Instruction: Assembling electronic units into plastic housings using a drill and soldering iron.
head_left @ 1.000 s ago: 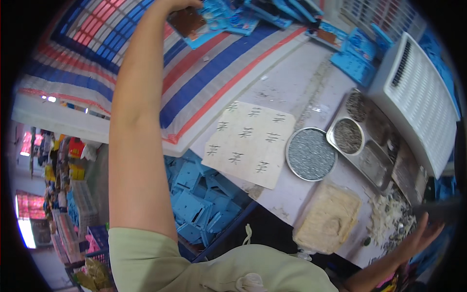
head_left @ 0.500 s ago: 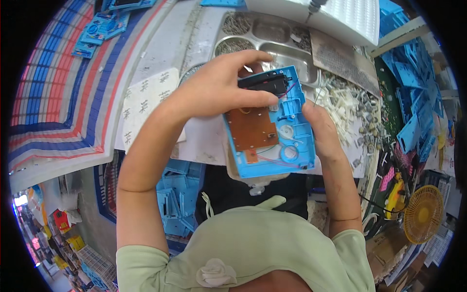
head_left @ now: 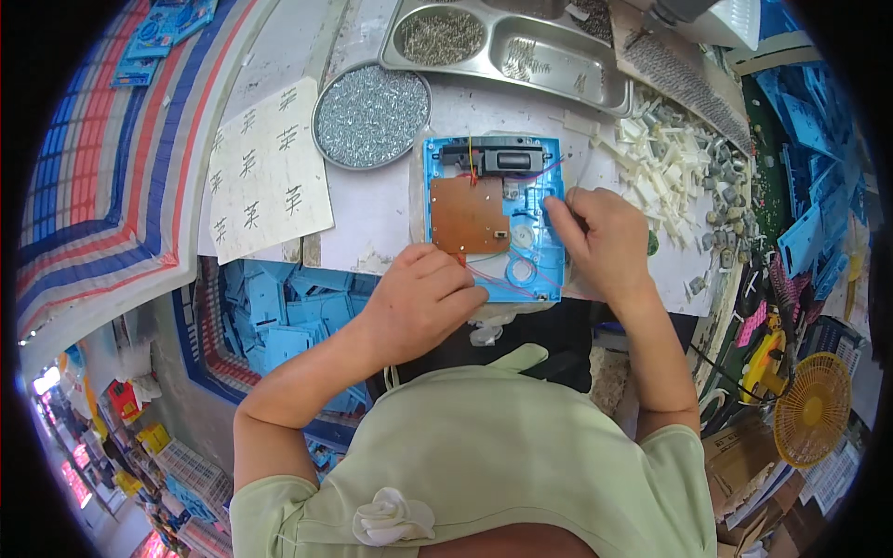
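Blue case (head_left: pixel 551 256): left hand (head_left: pixel 419 302) at lower-left edge, right hand (head_left: pixel 609 242) at right edge; hands apart, grip unclear. Handwritten paper (head_left: pixel 270 172) left of case.

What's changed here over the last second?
Your left hand reached over the striped sheet, then held the opened blue casing near its top; now it's at the near left corner. The casing, tilted before, lies flatter. Your right hand came in to its right edge. The round metal dish and paper sheet stayed put.
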### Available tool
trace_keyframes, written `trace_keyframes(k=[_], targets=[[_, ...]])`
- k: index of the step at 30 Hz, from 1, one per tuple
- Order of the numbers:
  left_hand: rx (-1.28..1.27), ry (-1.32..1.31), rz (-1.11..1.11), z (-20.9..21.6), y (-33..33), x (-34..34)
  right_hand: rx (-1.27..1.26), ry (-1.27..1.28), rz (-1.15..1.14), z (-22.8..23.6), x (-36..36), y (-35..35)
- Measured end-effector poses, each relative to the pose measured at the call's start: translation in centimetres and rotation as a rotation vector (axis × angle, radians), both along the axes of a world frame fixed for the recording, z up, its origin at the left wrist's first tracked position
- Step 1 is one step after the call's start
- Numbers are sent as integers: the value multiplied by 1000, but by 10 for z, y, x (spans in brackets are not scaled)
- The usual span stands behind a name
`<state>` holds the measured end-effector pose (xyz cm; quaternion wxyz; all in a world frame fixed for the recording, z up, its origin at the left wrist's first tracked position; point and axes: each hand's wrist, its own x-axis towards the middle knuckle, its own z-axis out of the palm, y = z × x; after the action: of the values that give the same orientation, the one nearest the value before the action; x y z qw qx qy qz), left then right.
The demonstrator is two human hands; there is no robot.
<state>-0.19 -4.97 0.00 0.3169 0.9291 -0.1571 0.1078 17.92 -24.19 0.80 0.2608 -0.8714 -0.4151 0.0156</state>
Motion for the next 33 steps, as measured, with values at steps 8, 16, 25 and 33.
trace_keyframes(k=[8, 16, 25, 33], targets=[[31, 50, -90, 10, 7, 16, -42, 25, 89, -2, 12, -17], [37, 119, -77, 6, 2, 8, -90, -33, 113, -7, 9, -4], [-118, 74, 73, 7, -22, 25, -79, 391, -97, 18, -8, -46], [48, -71, -45, 0, -46, 29, 286, 748, 461, 49, -56, -62]])
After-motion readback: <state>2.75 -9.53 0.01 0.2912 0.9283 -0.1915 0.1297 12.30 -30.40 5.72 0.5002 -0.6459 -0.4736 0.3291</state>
